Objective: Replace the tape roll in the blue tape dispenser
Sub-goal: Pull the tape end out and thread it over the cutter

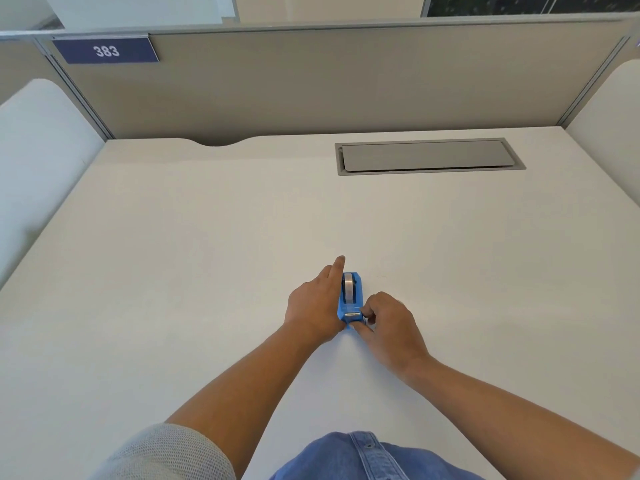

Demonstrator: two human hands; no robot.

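Head view is showing the left hand point(313, 308) steadying the small, light, stiff blue tape dispenser point(351, 299) on the tabletop point(207, 237) from 9 o'clock, grip flat and not closing, while the right hand point(389, 325) is pinching its cutter end at 6 o'clock, and the tape roll point(349, 285) probably lifts out by its rim.

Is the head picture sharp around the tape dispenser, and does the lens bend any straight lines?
Head view: the small blue plastic tape dispenser and both hands, left hand and right hand, look sharp; light is soft and even, with faint shadows and no glare on the white desk; the wide lens bows the grey partition's top rail.
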